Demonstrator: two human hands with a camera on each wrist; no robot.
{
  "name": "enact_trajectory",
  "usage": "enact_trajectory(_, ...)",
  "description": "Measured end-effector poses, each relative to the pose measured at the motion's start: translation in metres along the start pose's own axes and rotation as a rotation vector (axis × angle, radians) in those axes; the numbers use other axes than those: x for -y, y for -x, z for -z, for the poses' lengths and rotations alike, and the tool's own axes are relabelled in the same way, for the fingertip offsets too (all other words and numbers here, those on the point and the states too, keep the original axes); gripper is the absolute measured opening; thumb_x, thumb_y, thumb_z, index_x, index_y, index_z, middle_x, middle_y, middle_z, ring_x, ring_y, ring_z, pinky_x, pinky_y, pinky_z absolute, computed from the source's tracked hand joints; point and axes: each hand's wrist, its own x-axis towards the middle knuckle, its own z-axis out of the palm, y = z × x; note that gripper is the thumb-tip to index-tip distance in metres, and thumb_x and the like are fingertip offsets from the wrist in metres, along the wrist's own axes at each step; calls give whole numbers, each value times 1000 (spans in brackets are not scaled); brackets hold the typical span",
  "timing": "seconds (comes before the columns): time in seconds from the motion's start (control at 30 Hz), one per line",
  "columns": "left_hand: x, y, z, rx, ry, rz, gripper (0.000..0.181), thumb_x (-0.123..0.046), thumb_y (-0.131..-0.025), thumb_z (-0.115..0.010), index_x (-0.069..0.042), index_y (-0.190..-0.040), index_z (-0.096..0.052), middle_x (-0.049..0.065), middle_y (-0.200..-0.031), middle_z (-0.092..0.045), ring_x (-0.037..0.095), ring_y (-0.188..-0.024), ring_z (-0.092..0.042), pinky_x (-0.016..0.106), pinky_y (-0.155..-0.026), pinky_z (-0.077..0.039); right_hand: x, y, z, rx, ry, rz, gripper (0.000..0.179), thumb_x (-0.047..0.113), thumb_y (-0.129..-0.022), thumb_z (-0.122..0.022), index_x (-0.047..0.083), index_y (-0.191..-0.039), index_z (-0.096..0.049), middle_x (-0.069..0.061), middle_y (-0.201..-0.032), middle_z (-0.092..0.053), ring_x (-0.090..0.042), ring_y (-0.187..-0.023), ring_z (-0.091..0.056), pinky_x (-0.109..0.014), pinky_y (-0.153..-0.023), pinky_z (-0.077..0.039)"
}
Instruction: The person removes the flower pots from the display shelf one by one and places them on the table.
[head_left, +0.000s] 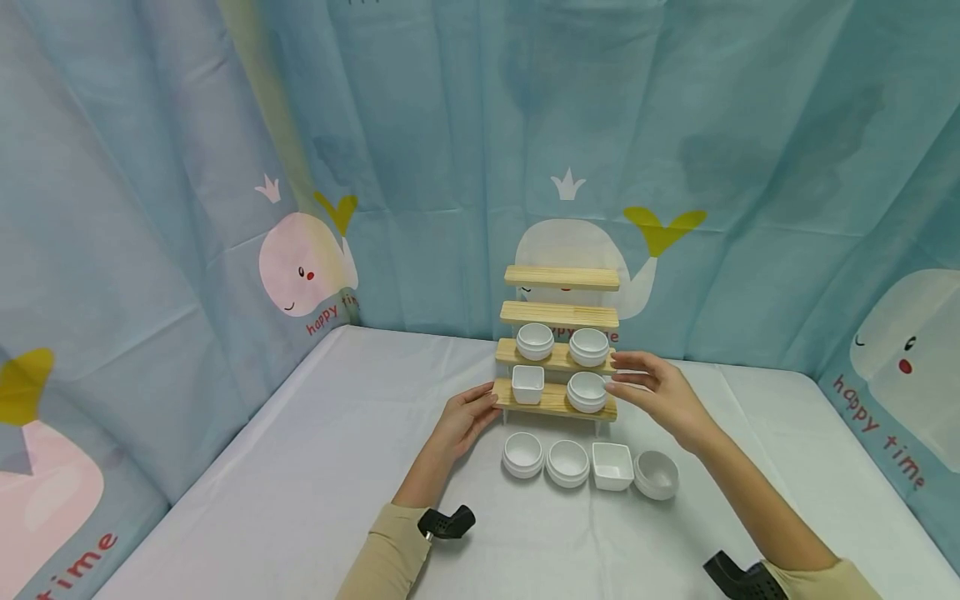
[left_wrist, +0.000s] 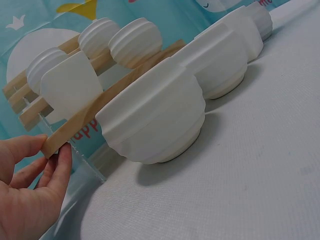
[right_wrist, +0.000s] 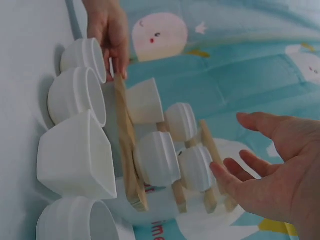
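A tiered wooden shelf rack [head_left: 555,399] stands at the back of the table. My left hand [head_left: 463,421] pinches the left end of its lowest board, thumb above and fingers below, as the left wrist view shows. That board bears a square white bowl [head_left: 528,385] and a round white bowl [head_left: 587,392]. On the board above sit two more round bowls, a left one [head_left: 535,342] and a right one [head_left: 588,347]. Beside the rack's right end is my right hand [right_wrist: 285,175], its fingers spread and holding nothing. Whether a fingertip touches a bowl I cannot tell.
In front of the rack stands a row of white bowls: two round ones [head_left: 522,455] [head_left: 567,463], a square one [head_left: 612,467] and another round one [head_left: 656,476]. The two upper boards [head_left: 559,314] are bare. A blue whale-print curtain [head_left: 435,167] hangs behind the white table [head_left: 315,483].
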Motion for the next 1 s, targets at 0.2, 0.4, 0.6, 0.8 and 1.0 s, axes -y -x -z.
enact_trajectory(0.2, 0, 1, 0, -1, -1, 2, 46, 5, -107, -54, 14, -151, -45, 35, -152, -47, 31, -129, -61, 36, -110, -55, 5, -6, -7, 15, -4, -4, 61, 16, -103, -71, -6, -153, -45, -29, -153, -50, -46, -138, -54, -37, -106, -56)
enact_trajectory(0.4, 1, 0, -1, -11, -1, 5, 47, 5, -107, -54, 14, -152, -44, 35, -153, -47, 30, -128, -61, 34, -108, -56, 9, -13, -13, 20, -21, 2, 58, 14, -103, -71, -6, -151, -47, -29, -152, -51, -46, -138, -53, -40, -108, -55)
enact_trajectory(0.6, 1, -1, -1, -15, 1, 8, 48, 5, -107, -54, 13, -153, -43, 35, -153, -46, 31, -130, -61, 33, -108, -56, 14, -21, -22, 39, -42, 4, 58, 14, -103, -71, -7, -151, -48, -29, -152, -51, -46, -138, -54, -51, -111, -53)
enact_trajectory(0.8, 1, -1, -1, -16, -13, 1, 47, 4, -108, -54, 13, -152, -44, 35, -153, -47, 31, -129, -61, 33, -109, -56, 17, -32, -32, 49, -52, -25, 59, 15, -103, -72, -6, -152, -47, -28, -154, -50, -45, -137, -55, -55, -112, -53)
enact_trajectory(1.0, 0, 0, -1, -18, -9, -3, 46, 4, -107, -54, 13, -152, -45, 35, -152, -48, 28, -126, -63, 34, -108, -56, 19, -42, -43, 45, -32, -43, 57, 16, -103, -71, -6, -151, -48, -28, -154, -50, -45, -138, -55, -56, -113, -52)
